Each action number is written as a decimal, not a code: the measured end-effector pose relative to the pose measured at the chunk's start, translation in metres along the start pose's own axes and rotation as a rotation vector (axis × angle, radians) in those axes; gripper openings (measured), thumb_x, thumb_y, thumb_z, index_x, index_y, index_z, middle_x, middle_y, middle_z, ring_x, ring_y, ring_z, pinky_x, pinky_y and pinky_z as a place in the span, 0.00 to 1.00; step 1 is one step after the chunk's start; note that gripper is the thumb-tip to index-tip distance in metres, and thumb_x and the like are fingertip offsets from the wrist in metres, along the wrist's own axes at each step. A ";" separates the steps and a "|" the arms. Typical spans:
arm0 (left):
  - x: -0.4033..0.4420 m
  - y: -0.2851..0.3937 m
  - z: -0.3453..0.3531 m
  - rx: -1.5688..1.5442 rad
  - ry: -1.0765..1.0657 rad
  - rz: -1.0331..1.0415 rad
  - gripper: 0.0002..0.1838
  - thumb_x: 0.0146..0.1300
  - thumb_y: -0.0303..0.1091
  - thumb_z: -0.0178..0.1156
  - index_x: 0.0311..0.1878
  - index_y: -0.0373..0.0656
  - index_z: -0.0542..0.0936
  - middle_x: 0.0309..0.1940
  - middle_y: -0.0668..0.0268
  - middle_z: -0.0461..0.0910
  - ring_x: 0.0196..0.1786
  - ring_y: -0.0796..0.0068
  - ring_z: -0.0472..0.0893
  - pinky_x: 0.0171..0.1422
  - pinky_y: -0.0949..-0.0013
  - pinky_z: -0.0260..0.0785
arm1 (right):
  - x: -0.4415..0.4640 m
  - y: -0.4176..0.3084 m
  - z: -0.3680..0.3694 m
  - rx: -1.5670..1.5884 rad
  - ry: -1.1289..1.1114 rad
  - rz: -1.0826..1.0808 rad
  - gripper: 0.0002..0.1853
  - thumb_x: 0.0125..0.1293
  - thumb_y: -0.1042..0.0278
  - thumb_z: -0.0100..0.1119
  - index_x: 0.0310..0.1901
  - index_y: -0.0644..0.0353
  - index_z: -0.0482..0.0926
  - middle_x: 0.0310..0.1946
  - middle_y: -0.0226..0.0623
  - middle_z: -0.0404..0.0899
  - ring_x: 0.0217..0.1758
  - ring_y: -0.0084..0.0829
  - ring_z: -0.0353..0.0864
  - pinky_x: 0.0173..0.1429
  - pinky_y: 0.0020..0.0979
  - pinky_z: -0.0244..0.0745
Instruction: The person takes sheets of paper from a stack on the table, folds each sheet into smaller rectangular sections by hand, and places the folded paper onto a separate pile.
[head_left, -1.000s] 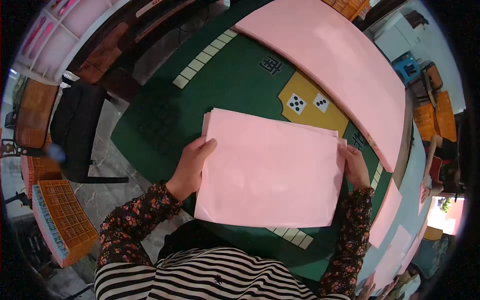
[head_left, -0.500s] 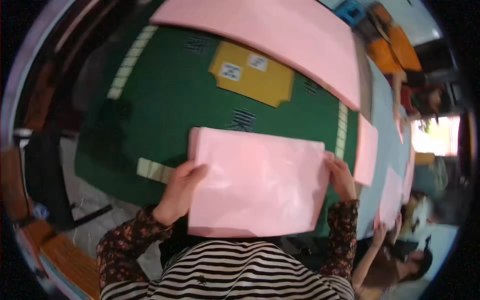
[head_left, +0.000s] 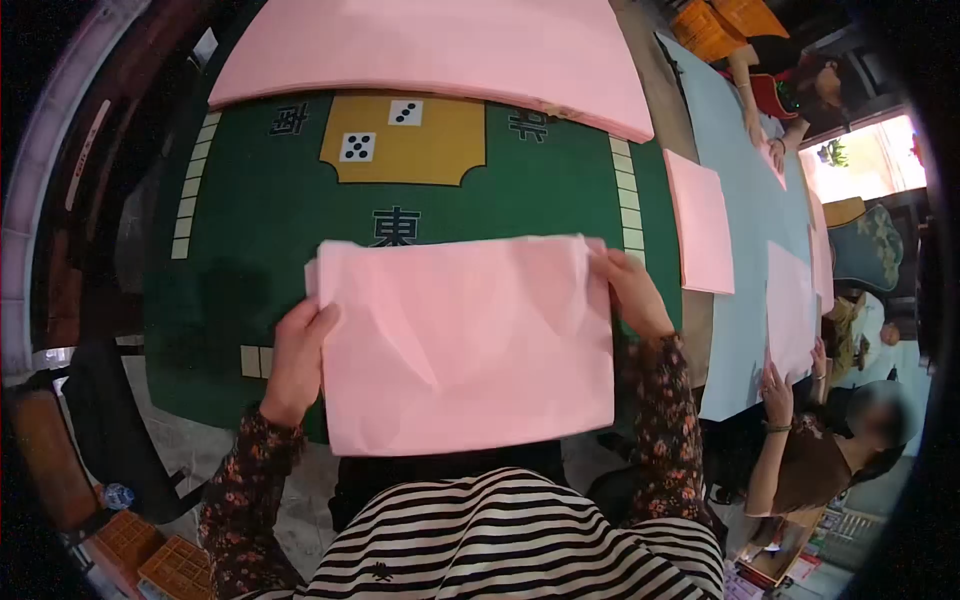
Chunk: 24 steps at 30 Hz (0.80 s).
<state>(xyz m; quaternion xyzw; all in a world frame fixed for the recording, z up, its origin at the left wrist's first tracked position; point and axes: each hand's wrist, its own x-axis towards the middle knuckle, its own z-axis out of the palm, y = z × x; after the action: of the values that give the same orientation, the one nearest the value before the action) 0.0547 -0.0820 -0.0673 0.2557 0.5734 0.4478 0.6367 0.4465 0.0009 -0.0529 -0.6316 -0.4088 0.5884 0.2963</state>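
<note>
Both of my hands grip a small stack of pink sheets (head_left: 465, 350), tilted above the near edge of the green mahjong-print table (head_left: 260, 220). My left hand (head_left: 298, 350) is closed on the left edge, with the thumb on top. At the upper right corner, my right hand (head_left: 632, 290) closes on the stack. The top sheet looks creased, and layered edges show at the upper left. Whether the sheets are paper or thin plastic, I cannot tell. A large pile of pink sheets (head_left: 440, 50) lies at the far side of the table.
A smaller pink pile (head_left: 700, 225) lies to the right, beside a long light-blue table (head_left: 735, 150). There, a co-worker's hands (head_left: 778, 395) hold a pink sheet, and another person (head_left: 775, 80) works farther back. Orange crates (head_left: 175, 570) stand on the floor at the lower left.
My hands and the pink stack have shifted left in view, and the top sheet is more creased. The camera view has turned, and the co-worker's pink sheet sits higher in view.
</note>
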 end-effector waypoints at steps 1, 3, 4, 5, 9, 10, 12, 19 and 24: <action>0.009 -0.002 0.003 0.004 0.002 -0.004 0.13 0.70 0.32 0.54 0.50 0.31 0.77 0.38 0.69 0.79 0.38 0.85 0.77 0.43 0.78 0.70 | -0.014 0.013 -0.007 0.004 -0.002 0.004 0.14 0.71 0.64 0.54 0.48 0.67 0.80 0.38 0.26 0.80 0.36 0.15 0.76 0.40 0.19 0.72; 0.028 -0.006 0.011 0.110 -0.156 0.004 0.13 0.69 0.32 0.55 0.48 0.32 0.78 0.37 0.70 0.79 0.38 0.86 0.76 0.42 0.78 0.70 | -0.038 0.034 -0.024 0.125 0.125 0.084 0.13 0.71 0.66 0.53 0.49 0.67 0.79 0.38 0.26 0.80 0.37 0.16 0.77 0.40 0.19 0.72; 0.031 -0.004 0.018 0.135 -0.174 0.034 0.12 0.69 0.32 0.55 0.47 0.32 0.79 0.37 0.71 0.79 0.37 0.87 0.75 0.42 0.79 0.69 | -0.047 0.040 -0.027 0.128 0.125 0.090 0.13 0.71 0.66 0.53 0.49 0.67 0.79 0.38 0.26 0.80 0.37 0.16 0.77 0.40 0.19 0.72; 0.030 -0.001 0.024 0.142 -0.179 0.031 0.12 0.69 0.32 0.55 0.47 0.32 0.79 0.37 0.71 0.79 0.37 0.87 0.75 0.42 0.79 0.69 | -0.056 0.042 -0.028 0.113 0.159 0.059 0.14 0.71 0.66 0.53 0.49 0.67 0.79 0.38 0.26 0.81 0.37 0.16 0.77 0.41 0.19 0.72; 0.023 0.010 0.031 0.180 -0.153 0.063 0.12 0.69 0.31 0.56 0.48 0.32 0.79 0.36 0.71 0.80 0.36 0.88 0.76 0.40 0.80 0.70 | -0.074 0.013 -0.020 -0.116 0.173 -0.104 0.15 0.72 0.66 0.53 0.51 0.68 0.78 0.39 0.27 0.81 0.40 0.16 0.78 0.42 0.18 0.72; 0.023 0.010 0.027 0.152 -0.155 0.056 0.12 0.69 0.31 0.55 0.48 0.32 0.79 0.36 0.70 0.80 0.36 0.87 0.76 0.40 0.79 0.70 | -0.065 0.018 -0.023 -0.041 0.107 -0.155 0.16 0.72 0.65 0.53 0.52 0.69 0.78 0.40 0.27 0.81 0.40 0.15 0.77 0.43 0.18 0.72; 0.021 0.007 0.021 0.134 -0.141 0.061 0.12 0.69 0.30 0.55 0.49 0.32 0.79 0.36 0.70 0.80 0.36 0.87 0.77 0.41 0.79 0.71 | -0.049 0.024 -0.020 0.026 0.103 -0.111 0.16 0.72 0.65 0.53 0.53 0.69 0.78 0.40 0.27 0.81 0.40 0.15 0.77 0.44 0.18 0.71; 0.019 -0.008 0.003 0.008 -0.066 0.070 0.17 0.68 0.26 0.53 0.58 0.31 0.74 0.40 0.63 0.83 0.38 0.81 0.81 0.43 0.77 0.73 | -0.034 0.034 -0.014 -0.016 0.153 -0.092 0.12 0.71 0.64 0.55 0.40 0.66 0.82 0.27 0.17 0.74 0.28 0.10 0.67 0.30 0.18 0.61; 0.019 -0.007 -0.009 0.226 0.028 0.101 0.24 0.68 0.26 0.53 0.67 0.34 0.65 0.41 0.60 0.83 0.37 0.78 0.82 0.40 0.74 0.76 | -0.037 0.024 -0.008 -0.051 0.179 -0.132 0.12 0.70 0.65 0.55 0.38 0.67 0.81 0.26 0.18 0.73 0.28 0.10 0.67 0.30 0.18 0.61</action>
<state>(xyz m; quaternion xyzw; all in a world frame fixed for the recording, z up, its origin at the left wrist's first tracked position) 0.0466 -0.0700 -0.0844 0.3483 0.6155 0.4153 0.5722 0.4595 -0.0421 -0.0534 -0.6607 -0.4364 0.4982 0.3534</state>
